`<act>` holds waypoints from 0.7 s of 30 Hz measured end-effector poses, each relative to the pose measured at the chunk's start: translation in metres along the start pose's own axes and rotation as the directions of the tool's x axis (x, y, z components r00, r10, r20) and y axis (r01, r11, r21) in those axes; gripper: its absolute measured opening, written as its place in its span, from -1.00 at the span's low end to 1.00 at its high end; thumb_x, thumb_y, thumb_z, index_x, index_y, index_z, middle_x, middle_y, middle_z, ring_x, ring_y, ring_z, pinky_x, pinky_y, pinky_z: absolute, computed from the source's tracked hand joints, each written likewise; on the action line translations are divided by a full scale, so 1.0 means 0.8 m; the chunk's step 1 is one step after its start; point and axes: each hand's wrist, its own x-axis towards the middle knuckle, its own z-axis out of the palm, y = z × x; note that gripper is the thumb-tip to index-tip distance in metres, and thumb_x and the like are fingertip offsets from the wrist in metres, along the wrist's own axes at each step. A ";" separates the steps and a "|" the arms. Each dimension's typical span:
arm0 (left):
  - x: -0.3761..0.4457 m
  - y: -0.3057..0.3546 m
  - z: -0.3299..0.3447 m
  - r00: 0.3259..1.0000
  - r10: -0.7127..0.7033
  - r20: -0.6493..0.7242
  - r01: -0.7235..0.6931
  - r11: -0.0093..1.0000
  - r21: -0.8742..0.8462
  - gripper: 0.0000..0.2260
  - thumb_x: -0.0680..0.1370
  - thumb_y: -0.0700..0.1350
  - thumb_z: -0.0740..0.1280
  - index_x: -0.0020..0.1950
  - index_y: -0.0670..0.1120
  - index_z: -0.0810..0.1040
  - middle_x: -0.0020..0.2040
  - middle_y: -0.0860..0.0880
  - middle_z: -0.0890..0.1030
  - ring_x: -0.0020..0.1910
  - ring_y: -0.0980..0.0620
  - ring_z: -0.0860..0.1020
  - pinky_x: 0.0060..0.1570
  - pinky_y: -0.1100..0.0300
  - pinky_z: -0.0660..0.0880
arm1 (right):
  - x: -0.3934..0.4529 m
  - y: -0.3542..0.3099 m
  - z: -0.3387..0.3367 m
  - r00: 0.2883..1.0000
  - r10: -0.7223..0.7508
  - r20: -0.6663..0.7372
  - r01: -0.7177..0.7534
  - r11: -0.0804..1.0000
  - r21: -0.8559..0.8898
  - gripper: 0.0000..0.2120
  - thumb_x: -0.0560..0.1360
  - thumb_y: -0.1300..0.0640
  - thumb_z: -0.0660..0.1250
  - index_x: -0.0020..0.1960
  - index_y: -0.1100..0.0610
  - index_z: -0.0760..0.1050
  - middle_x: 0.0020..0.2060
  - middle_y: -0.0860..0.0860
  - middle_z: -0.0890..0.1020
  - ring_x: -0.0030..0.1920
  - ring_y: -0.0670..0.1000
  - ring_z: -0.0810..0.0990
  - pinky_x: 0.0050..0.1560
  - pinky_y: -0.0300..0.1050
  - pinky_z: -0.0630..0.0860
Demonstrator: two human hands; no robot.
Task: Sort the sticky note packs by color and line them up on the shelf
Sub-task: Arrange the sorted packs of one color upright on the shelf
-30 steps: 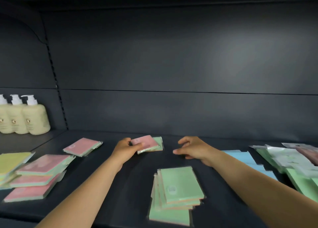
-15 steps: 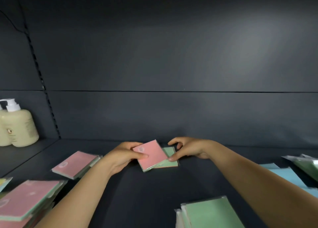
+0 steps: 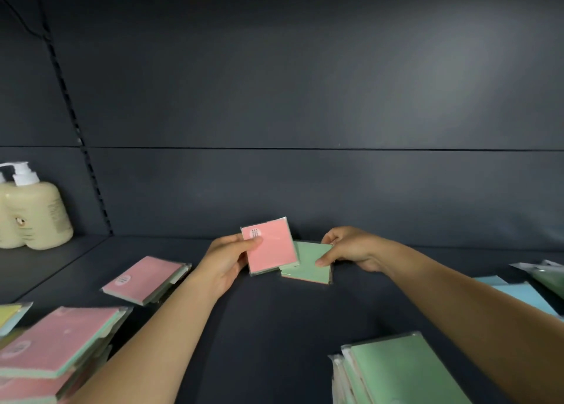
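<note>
Head view: a square pink sticky note pack in clear wrap (image 3: 270,249) is gripped by the left hand (image 3: 225,261) at frame centre, thumb on top, fingers curled underneath. A green wrapped sticky note pack (image 3: 308,263), lying on the dark shelf (image 3: 274,327), is pinched by the right hand (image 3: 351,249) at its right edge. Separation by colour is judged to be the step in hand. Next, the pink pack probably must be carried to the pink packs at lower left (image 3: 55,342). No containers are seen
</note>
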 end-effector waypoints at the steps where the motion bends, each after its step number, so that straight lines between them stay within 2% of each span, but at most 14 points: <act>1: -0.001 0.000 0.000 1.000 0.007 0.000 -0.007 1.000 -0.007 -0.91 0.50 -0.34 0.34 -0.06 -0.20 0.60 -0.10 -0.12 0.67 -0.07 -0.01 0.62 -0.05 0.19 0.53 | -0.003 0.001 -0.002 0.999 0.003 -0.039 0.000 0.997 0.075 -0.71 0.33 0.42 0.46 -0.08 0.16 0.47 -0.19 0.05 0.58 -0.09 0.01 0.56 -0.03 -0.18 0.51; 3: -0.003 0.000 0.001 1.000 0.011 -0.002 -0.011 1.000 -0.024 -0.91 0.50 -0.33 0.34 -0.07 -0.20 0.60 -0.10 -0.11 0.67 -0.08 0.00 0.62 -0.05 0.19 0.52 | -0.013 0.005 -0.008 0.994 0.027 -0.105 -0.002 0.972 0.234 -0.71 0.38 0.47 0.40 0.01 0.21 0.46 -0.16 0.07 0.58 -0.07 0.01 0.58 -0.10 -0.20 0.54; 5: -0.005 0.000 0.002 1.000 0.017 -0.003 -0.017 0.999 -0.042 -0.91 0.50 -0.33 0.33 -0.07 -0.20 0.60 -0.10 -0.10 0.67 -0.08 0.00 0.62 -0.08 0.20 0.52 | -0.028 0.010 -0.018 0.986 0.056 -0.157 0.004 0.933 0.359 -0.71 0.42 0.49 0.35 0.06 0.24 0.45 -0.11 0.10 0.59 0.00 0.05 0.58 -0.06 -0.14 0.54; 10: -0.022 -0.003 0.010 0.999 0.032 -0.031 -0.035 0.994 -0.100 -0.90 0.51 -0.36 0.32 -0.10 -0.20 0.59 -0.11 -0.10 0.65 -0.11 0.01 0.61 -0.10 0.20 0.52 | -0.072 0.023 -0.044 0.977 0.043 -0.207 0.066 0.868 0.492 -0.79 0.43 0.52 0.29 -0.05 0.27 0.50 -0.12 0.16 0.63 -0.09 0.07 0.61 -0.01 -0.05 0.52; 13: -0.033 -0.005 0.009 0.998 0.045 -0.053 -0.051 0.992 -0.113 -0.90 0.51 -0.35 0.31 -0.05 -0.21 0.58 -0.08 -0.11 0.63 -0.09 0.01 0.60 -0.07 0.19 0.51 | -0.101 0.027 -0.058 0.978 0.026 -0.207 0.085 0.858 0.507 -0.81 0.44 0.51 0.29 -0.04 0.29 0.53 -0.13 0.15 0.65 -0.08 0.08 0.63 0.01 -0.07 0.60; 17: -0.051 -0.001 0.009 0.991 0.053 -0.120 -0.074 0.982 -0.173 -0.90 0.52 -0.35 0.30 -0.03 -0.22 0.57 -0.08 -0.11 0.62 -0.11 0.02 0.59 -0.09 0.19 0.50 | -0.129 0.033 -0.066 0.987 0.030 -0.159 0.059 0.849 0.525 -0.82 0.43 0.49 0.31 -0.01 0.32 0.56 -0.12 0.16 0.68 -0.12 0.05 0.67 -0.22 -0.22 0.64; 19: -0.066 0.004 0.007 0.987 0.060 -0.146 -0.089 0.976 -0.199 -0.91 0.52 -0.35 0.30 -0.06 -0.20 0.57 -0.09 -0.10 0.62 -0.12 0.02 0.59 -0.11 0.21 0.50 | -0.139 0.036 -0.058 0.990 0.049 -0.131 0.017 0.887 0.462 -0.82 0.43 0.47 0.34 0.02 0.34 0.56 -0.11 0.16 0.68 -0.16 0.02 0.67 -0.28 -0.26 0.62; 21: -0.085 0.007 0.006 0.985 0.074 -0.155 -0.104 0.976 -0.193 -0.91 0.52 -0.34 0.30 -0.06 -0.19 0.57 -0.08 -0.10 0.62 -0.12 0.04 0.59 -0.12 0.22 0.50 | -0.141 0.039 -0.051 0.987 0.072 -0.147 -0.020 0.945 0.325 -0.76 0.43 0.42 0.38 0.09 0.39 0.53 -0.03 0.21 0.66 -0.15 0.01 0.66 -0.26 -0.27 0.61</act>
